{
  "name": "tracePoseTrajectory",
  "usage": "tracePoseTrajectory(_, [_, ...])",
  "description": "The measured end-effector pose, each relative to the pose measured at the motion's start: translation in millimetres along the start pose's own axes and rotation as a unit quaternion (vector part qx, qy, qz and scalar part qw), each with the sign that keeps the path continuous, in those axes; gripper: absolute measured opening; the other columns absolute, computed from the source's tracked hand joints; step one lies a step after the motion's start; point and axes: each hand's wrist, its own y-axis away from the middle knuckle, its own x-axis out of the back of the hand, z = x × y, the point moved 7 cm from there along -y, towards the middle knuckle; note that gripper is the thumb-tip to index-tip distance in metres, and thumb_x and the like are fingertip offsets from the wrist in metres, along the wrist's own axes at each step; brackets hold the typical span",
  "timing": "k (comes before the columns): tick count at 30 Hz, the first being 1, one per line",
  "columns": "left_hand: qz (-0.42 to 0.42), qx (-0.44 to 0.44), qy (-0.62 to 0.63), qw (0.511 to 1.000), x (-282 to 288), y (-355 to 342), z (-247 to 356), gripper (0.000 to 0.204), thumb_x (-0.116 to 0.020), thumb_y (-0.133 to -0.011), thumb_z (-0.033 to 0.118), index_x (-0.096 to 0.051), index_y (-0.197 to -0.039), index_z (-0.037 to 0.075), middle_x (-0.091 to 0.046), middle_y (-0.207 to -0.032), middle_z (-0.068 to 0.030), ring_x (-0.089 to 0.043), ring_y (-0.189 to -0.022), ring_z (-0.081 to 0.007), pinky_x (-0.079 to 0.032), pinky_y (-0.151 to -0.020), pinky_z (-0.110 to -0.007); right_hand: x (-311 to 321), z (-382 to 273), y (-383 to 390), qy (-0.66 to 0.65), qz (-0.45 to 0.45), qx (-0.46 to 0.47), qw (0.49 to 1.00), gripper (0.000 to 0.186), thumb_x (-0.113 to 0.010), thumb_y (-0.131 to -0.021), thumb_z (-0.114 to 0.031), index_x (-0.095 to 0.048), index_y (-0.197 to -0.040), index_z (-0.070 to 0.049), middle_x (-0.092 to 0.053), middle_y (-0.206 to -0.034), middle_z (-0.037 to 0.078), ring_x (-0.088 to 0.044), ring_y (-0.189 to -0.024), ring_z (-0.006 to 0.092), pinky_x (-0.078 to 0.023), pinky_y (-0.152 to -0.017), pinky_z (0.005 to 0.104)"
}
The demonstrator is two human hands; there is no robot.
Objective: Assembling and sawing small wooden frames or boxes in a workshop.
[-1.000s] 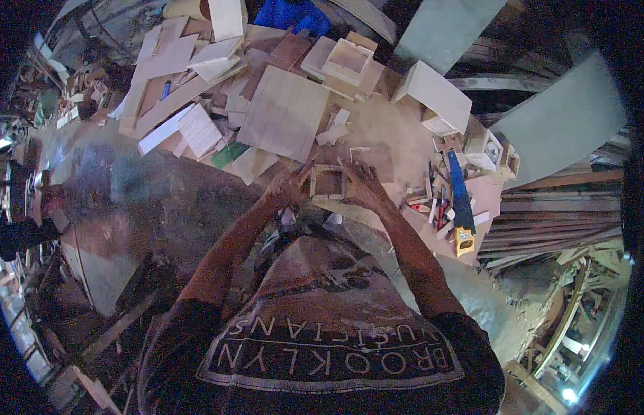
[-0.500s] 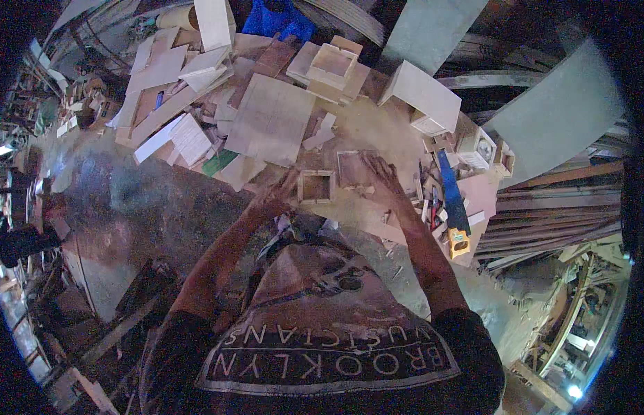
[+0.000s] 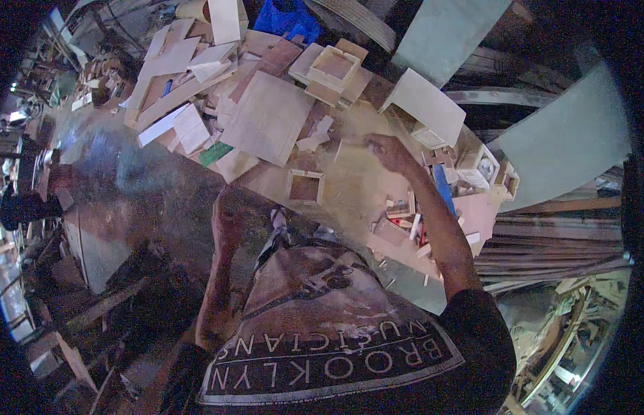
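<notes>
A small square wooden frame (image 3: 306,187) lies near the front edge of the worktable (image 3: 270,181), between my two hands. My right hand (image 3: 387,151) is over the table, beyond the frame and to its right. Its fingers are curled in, and blur hides what they hold, if anything. My left hand (image 3: 228,211) hangs off the table's front edge, left of the frame. It is dark and smeared, so its fingers cannot be made out. A large pale board (image 3: 270,117) lies flat behind the frame.
Wood offcuts (image 3: 192,128) crowd the left of the table. A box-like frame (image 3: 334,67) sits at the back, with a pale wooden box (image 3: 429,100) to its right. A blue-bladed handsaw (image 3: 443,187) lies partly under my right forearm. Stacked planks (image 3: 557,225) stand beyond.
My left hand has drawn back from the small frame and off the table. My right hand has lifted and curled its fingers. The thin square piece beside it no longer shows clearly.
</notes>
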Motion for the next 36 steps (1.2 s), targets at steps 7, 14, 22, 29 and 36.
tracePoseTrajectory(7, [0.055,0.046,0.014,0.997,-17.4,34.2,-47.2,0.050,-0.065,-0.079,0.007,-0.050,-0.127,0.006,-0.054,-0.123,-0.0153,-0.062,-0.081,-0.0215,-0.051,-0.068,-0.034,-36.8,62.0,-21.3,-0.105,-0.073,-0.042,0.991,0.035,-0.058,-0.082,-0.007,-0.058,-0.117,-0.003,-0.059,-0.116,0.017,-0.056,-0.108,0.0303,-0.043,-0.095,0.0337])
tracePoseTrajectory(14, [-0.060,0.079,0.102,0.990,-56.2,33.8,-40.0,0.054,-0.064,-0.077,0.005,-0.048,-0.128,0.006,-0.051,-0.125,-0.0175,-0.060,-0.099,-0.0332,-0.049,-0.081,-0.037,-25.9,44.7,5.6,0.021,0.071,-0.021,0.997,0.050,-0.066,-0.079,-0.014,-0.051,-0.126,-0.004,-0.051,-0.128,0.017,-0.046,-0.121,0.0306,-0.036,-0.104,0.0385])
tracePoseTrajectory(22, [-0.226,-0.130,-0.127,0.957,-89.6,-25.3,42.7,0.087,-0.068,-0.074,0.013,-0.017,-0.144,0.009,-0.037,-0.138,-0.0224,-0.052,-0.109,-0.0425,-0.044,-0.094,-0.043,-124.9,-40.8,49.4,-0.078,-0.055,-0.055,0.994,0.104,-0.079,-0.068,-0.030,-0.014,-0.144,-0.004,-0.020,-0.147,0.024,-0.025,-0.135,0.0370,-0.025,-0.111,0.0394])
tracePoseTrajectory(29, [-0.347,-0.157,-0.142,0.913,-129.2,-51.9,30.2,0.092,-0.069,-0.073,0.015,-0.012,-0.145,0.007,-0.040,-0.133,-0.0250,-0.052,-0.109,-0.0437,-0.043,-0.094,-0.044,-160.7,-61.3,24.4,-0.140,-0.027,0.000,0.990,0.107,-0.077,-0.070,-0.027,-0.004,-0.145,-0.004,-0.015,-0.149,0.024,-0.018,-0.137,0.0379,-0.018,-0.114,0.0406])
tracePoseTrajectory(36, [-0.395,-0.167,-0.135,0.893,-141.8,-60.4,24.3,0.097,-0.069,-0.071,0.016,-0.007,-0.145,0.006,-0.043,-0.129,-0.0277,-0.052,-0.108,-0.0448,-0.042,-0.095,-0.046,-162.0,-70.6,11.8,-0.115,-0.016,-0.018,0.993,0.101,-0.072,-0.073,-0.020,-0.004,-0.146,-0.004,-0.014,-0.150,0.022,-0.019,-0.138,0.0353,-0.020,-0.114,0.0413])
